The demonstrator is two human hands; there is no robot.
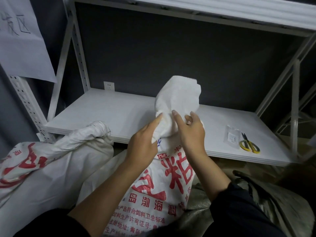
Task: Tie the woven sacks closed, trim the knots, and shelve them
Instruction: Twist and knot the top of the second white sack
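— Where is my sack standing just now?

— The woven sack (164, 177), the one with red print, is standing upright right in front of you, just before the front edge of the white shelf (111, 113). Its mouth is bunching into a twisted neck that is rising above your hands.

— And what are my hands doing?

— Your left hand (142, 142) is wrapping round that neck from the left, forefinger lying straight along the cloth. Your right hand (191, 132) is grasping the same neck from the right, forefinger pointing up, the other fingers curling into the folds.

— What else is lying about?

— A second sack (51, 159) is slumping to your left, its top by the shelf's front edge. Yellow-handled scissors (249, 145) are lying on the shelf to your right, just beside a small clear packet (232, 136). A paper sheet (22, 40) is hanging on the rack's left post.
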